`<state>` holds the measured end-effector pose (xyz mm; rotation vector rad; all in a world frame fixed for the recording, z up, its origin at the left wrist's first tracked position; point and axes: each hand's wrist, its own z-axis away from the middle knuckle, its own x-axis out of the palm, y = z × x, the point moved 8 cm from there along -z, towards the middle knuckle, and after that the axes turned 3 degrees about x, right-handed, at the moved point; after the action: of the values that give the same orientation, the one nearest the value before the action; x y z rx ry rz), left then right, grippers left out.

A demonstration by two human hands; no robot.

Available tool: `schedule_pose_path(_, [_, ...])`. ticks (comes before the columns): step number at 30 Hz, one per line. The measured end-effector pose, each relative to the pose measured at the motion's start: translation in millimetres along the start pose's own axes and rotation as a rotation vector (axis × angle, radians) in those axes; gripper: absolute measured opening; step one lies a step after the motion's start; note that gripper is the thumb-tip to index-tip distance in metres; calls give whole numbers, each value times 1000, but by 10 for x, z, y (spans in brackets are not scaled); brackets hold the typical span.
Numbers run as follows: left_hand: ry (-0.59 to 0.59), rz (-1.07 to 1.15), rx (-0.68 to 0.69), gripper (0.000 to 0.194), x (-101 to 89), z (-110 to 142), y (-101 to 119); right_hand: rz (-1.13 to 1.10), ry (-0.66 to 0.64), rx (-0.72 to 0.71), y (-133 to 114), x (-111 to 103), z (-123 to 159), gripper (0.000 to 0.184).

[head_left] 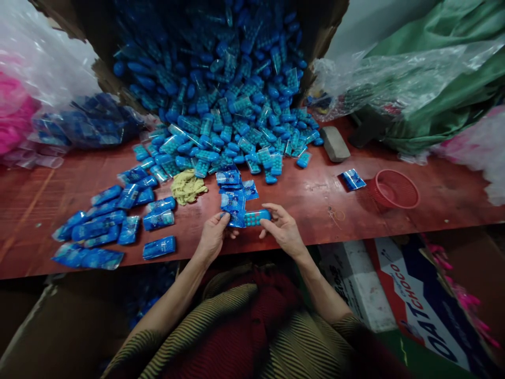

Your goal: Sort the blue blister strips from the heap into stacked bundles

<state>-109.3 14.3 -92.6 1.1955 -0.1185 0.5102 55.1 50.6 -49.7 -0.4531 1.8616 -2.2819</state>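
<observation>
Between my hands, over the table's front edge, a clear blue-ended pack of turquoise balls (255,218) meets the mouth of a printed blue sleeve (235,218). My left hand (215,231) pinches the sleeve at its left end. On the other side, my right hand (283,229) grips the pack's right end between thumb and fingers. Whether the pack is partly inside the sleeve I cannot tell. Just beyond lie several flat blue sleeves (229,179). To the left rest several filled blue packets (100,225).
A large heap of blue ball packs (224,121) spills from a torn cardboard box (331,26). A yellow-green crumpled cloth (188,187) lies left of centre. Rightward are a grey block (335,144), one blue sleeve (353,180) and a red plastic basket (395,189). Cartons (414,300) stand below.
</observation>
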Motion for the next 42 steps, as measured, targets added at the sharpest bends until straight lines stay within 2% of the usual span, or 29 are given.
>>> schedule_pose_path(3, [29, -34, 23, 38, 10, -7, -1, -4, 8, 8, 104, 57, -8, 36])
schedule_pose_path(6, [36, 84, -65, 37, 51, -19, -69, 2, 97, 3, 246, 87, 1, 34])
schedule_pose_path(9, [9, 237, -196, 33, 136, -1, -150, 144, 211, -49, 304, 104, 61, 32])
schedule_pose_path(11, [23, 283, -214, 30, 148, 12, -154, 282, 222, -127, 261, 160, 115, 29])
schedule_pose_path(13, [39, 285, -211, 27, 129, 17, -142, 361, 181, -205, 202, 234, 160, 28])
schedule_pose_path(15, [11, 271, -230, 25, 119, 15, -138, 325, 111, -219, 183, 281, 169, 28])
schedule_pose_path(18, [-87, 313, -275, 20, 146, 3, -134, 118, -7, -93, 246, 309, 112, 25])
schedule_pose_path(21, [-116, 391, -293, 14, 161, -14, -135, -76, -90, 47, 301, 346, 47, 25])
schedule_pose_path(27, [-86, 406, -264, 8, 192, -10, -119, -209, -91, 131, 305, 373, 9, 35])
schedule_pose_path(30, [-123, 378, -249, 11, 214, 13, -75, -182, -86, 114, 315, 333, -14, 39])
schedule_pose_path(33, [-161, 358, -253, 18, 236, 42, -50, -119, -113, 32, 293, 280, -66, 47])
schedule_pose_path(37, [-133, 377, -257, 20, 256, 66, -81, -72, -165, -93, 257, 258, -114, 55])
schedule_pose_path(42, [-137, 430, -260, 18, 320, 99, -181, -116, -282, -58, 297, 395, -79, 60])
